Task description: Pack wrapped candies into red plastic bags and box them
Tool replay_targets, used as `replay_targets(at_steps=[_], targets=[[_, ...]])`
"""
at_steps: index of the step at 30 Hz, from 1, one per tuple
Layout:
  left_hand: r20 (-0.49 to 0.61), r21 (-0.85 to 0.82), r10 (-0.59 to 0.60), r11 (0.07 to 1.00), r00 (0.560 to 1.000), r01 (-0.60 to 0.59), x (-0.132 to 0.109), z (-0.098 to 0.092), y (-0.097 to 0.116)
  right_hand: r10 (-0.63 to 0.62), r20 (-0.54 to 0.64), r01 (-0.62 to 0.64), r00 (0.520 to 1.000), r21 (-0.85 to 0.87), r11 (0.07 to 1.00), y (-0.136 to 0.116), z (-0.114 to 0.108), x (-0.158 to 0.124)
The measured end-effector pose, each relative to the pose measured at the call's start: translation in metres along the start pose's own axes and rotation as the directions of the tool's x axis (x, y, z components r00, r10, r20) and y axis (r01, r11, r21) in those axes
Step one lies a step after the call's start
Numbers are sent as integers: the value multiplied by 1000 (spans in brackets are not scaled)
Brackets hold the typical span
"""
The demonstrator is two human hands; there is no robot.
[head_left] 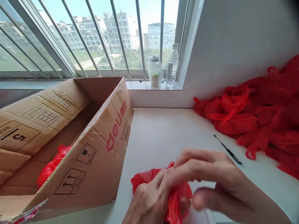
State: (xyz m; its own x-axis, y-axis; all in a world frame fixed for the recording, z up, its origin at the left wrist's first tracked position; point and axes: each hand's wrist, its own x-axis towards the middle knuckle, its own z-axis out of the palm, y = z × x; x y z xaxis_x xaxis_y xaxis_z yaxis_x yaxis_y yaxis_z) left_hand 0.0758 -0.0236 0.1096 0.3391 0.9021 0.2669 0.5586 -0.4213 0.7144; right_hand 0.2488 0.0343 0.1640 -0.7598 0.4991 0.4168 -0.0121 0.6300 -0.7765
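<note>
A crumpled red plastic bag (149, 176) lies on the white table near its front edge. My left hand (149, 202) is closed on the bag, its fingertips largely hidden in the folds. Crossing above it is my right hand (210, 174), slightly blurred. Its fingers reach over the left hand and the bag, and the thumb stands apart from them. I see nothing held between that thumb and the fingers.
An open cardboard box (116, 149) stands to the left with a red bag bundle (54, 165) inside. A heap of red bags (261, 115) covers the right side, beside a pen (227, 149). A water bottle (172, 67) and a plastic cup (154, 73) stand on the sill.
</note>
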Motion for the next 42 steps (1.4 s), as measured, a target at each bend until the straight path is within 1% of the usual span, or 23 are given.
replay_targets(at_steps=[2,4,6,8,9,11,12,13,14,15,17,18,20,21,22,24,26,28,30,32,34,38,42], targets=[[31,-64,-68,996,997,70,1,-13,8,104,5,-104,995,-14,994,17,-4,-6],[90,-203,-183,959,979,198,3,-23,12,158,32,-159,987,25,987,36,0,-11],[182,-364,-322,856,929,368,5,-27,10,187,-35,-182,982,96,979,50,10,-15],[294,-532,-401,686,868,497,6,-26,3,202,-206,-182,958,112,977,57,21,-19],[332,-626,-403,582,853,519,6,-24,-2,191,-292,-169,937,100,980,56,25,-20],[328,-799,-380,377,865,469,6,-20,-13,115,-419,-100,901,57,993,51,31,-23],[303,-850,-369,312,878,425,6,-19,-18,48,-429,-45,902,17,999,46,33,-24],[275,-875,-366,288,889,389,6,-19,-22,-23,-385,10,923,-35,999,41,33,-24],[254,-878,-352,306,901,367,5,-21,-25,-83,-292,57,953,-97,994,36,34,-25],[241,-862,-322,363,916,354,4,-23,-27,-122,-173,93,977,-163,982,31,34,-25],[215,-766,-233,562,948,312,0,-28,-29,-128,30,131,991,-286,949,26,33,-27],[174,-681,-191,685,966,258,-3,-30,-29,-111,72,129,991,-315,940,26,32,-27],[55,-410,-107,904,993,120,-9,-31,-26,-86,46,95,995,-257,962,31,30,-27],[18,-227,-58,972,998,60,-12,-29,-24,-58,-3,56,998,-182,982,36,29,-26],[-7,-38,11,999,1000,-12,-13,-27,-22,-10,-65,4,998,-87,996,42,29,-24],[-37,289,213,938,976,-194,-14,-22,-18,124,-136,-109,983,111,988,55,31,-18],[-30,512,437,779,899,-362,-12,-18,-19,229,-59,-207,972,258,944,68,36,-10],[-31,620,583,648,812,-442,-9,-19,-23,240,91,-257,966,353,900,79,42,-2],[-46,653,641,599,766,-463,-7,-21,-30,202,203,-271,958,418,867,87,48,3],[-87,658,676,590,731,-467,-6,-23,-37,162,234,-251,959,425,870,89,51,5],[-126,661,680,601,722,-449,-7,-23,-41,159,169,-208,973,334,919,86,51,6],[-219,641,597,684,772,-348,-11,-20,-45,137,-58,-136,989,16,991,76,48,3],[-190,654,567,681,801,-327,-16,-18,-46,72,-202,-90,977,-84,992,70,49,-1]])
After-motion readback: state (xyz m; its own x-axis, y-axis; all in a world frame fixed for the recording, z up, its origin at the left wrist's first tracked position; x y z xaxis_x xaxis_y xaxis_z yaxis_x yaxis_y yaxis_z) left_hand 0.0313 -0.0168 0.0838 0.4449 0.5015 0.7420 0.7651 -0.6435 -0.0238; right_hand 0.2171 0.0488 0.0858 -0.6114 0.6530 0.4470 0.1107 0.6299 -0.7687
